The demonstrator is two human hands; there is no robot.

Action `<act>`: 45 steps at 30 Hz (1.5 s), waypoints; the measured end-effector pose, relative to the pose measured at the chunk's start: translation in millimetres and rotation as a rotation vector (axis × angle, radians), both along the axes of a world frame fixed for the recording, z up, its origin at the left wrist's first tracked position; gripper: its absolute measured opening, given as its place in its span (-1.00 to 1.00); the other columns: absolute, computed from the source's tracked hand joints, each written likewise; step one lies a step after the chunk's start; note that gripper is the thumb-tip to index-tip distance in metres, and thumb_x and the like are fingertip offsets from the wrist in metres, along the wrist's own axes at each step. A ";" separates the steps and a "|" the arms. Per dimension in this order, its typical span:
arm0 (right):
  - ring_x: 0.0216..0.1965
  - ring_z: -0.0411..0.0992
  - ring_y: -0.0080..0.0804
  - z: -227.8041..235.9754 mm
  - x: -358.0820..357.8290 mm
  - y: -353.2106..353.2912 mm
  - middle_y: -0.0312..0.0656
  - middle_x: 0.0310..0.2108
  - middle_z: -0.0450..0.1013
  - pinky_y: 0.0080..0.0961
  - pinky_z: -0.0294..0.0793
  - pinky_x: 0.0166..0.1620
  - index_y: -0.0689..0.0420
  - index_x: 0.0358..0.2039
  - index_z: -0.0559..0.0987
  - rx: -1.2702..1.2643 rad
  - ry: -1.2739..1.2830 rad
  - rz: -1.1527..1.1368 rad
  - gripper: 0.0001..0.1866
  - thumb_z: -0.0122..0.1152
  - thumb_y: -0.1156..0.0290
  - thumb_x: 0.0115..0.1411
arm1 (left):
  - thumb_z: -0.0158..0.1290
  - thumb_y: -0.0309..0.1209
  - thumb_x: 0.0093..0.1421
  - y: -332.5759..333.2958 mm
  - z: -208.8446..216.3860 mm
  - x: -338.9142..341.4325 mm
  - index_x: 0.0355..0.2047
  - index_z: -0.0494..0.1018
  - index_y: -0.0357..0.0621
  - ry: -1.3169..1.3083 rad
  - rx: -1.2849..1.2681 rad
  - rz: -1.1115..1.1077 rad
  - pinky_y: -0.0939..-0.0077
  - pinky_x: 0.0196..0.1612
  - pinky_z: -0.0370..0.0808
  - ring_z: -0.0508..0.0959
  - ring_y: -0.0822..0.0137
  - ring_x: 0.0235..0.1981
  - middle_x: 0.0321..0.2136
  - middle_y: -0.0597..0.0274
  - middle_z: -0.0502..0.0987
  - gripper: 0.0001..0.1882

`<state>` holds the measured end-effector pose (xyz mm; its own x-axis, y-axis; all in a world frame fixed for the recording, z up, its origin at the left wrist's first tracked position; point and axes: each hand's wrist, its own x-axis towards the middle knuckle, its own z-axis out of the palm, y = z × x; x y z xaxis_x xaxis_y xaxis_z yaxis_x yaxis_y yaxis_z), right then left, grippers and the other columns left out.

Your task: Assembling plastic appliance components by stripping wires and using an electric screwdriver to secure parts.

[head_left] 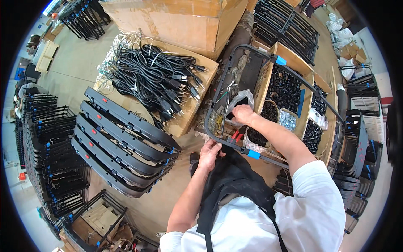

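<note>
My left hand [208, 156] is closed around the near corner of a black metal tube frame [231, 145]. The frame has rounded corners and blue wraps, and lies slanted across the bench and the parts trays. My right hand [243, 114] reaches through the frame to a clear plastic bag [250, 97] with small black pieces in it. Its fingers are curled down at the bag, and their tips are hidden. Just below that hand, red-handled pliers [237, 136] lie close to the frame's edge.
Wooden trays [310, 77] hold black fittings [283, 88], with a tub of silver screws [287, 120] nearby. Power cords [151, 71] lie piled on cardboard at left. Curved black panels [126, 122] are stacked in front. A large carton [176, 21] stands behind. Black frames [46, 143] crowd the far left.
</note>
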<state>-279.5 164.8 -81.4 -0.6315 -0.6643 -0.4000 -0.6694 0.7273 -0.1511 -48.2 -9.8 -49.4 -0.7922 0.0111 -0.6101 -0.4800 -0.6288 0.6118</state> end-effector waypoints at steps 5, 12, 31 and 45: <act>-0.21 0.66 0.02 -8.5 -1.0 7.4 0.00 -0.40 0.66 -0.08 0.65 -0.11 0.12 -0.42 0.73 0.016 -0.005 -0.065 -0.71 0.38 0.13 0.14 | 0.12 -0.44 0.41 -0.1 1.5 -2.3 0.03 0.55 -0.23 -0.005 -0.038 -0.051 0.43 -0.24 0.64 0.45 0.54 -0.43 -0.25 0.38 0.53 -0.77; -0.19 0.62 -0.05 32.8 -10.5 24.1 0.03 -0.30 0.64 -0.16 0.60 -0.08 0.24 -0.16 0.64 -0.335 -0.281 -0.375 -0.73 0.23 0.30 0.29 | 0.15 -0.46 0.41 -7.5 4.1 5.2 0.01 0.56 -0.19 0.038 -0.034 -0.070 0.44 -0.17 0.64 0.49 0.54 -0.43 -0.19 0.35 0.60 -0.79; -0.17 0.58 0.24 157.6 180.6 -68.7 0.13 -0.27 0.61 0.08 0.52 -0.06 0.24 -0.09 0.50 -0.490 -0.420 -0.228 -0.62 0.23 0.26 0.17 | -0.12 -0.42 0.45 -8.9 -16.4 9.3 -0.08 0.53 -0.25 -0.082 0.379 0.000 0.41 -0.06 0.65 0.67 0.27 -0.17 -0.20 0.13 0.64 -0.75; -0.24 0.65 -0.09 138.0 258.2 -62.9 0.03 -0.24 0.65 -0.18 0.62 -0.18 0.25 -0.05 0.59 -0.818 -0.277 -0.691 -0.69 0.30 0.31 0.31 | 0.25 -0.39 0.37 -21.7 -8.4 5.9 -0.20 0.56 -0.24 0.017 0.125 -0.099 0.43 -0.26 0.63 0.63 0.37 -0.39 -0.32 0.16 0.66 -0.84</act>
<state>-21.3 101.8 56.6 -0.9249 -0.3317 -0.1858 -0.0264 0.5435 -0.8390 -42.3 -31.4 -57.9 -0.7935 0.1651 -0.5857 -0.5339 -0.6507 0.5399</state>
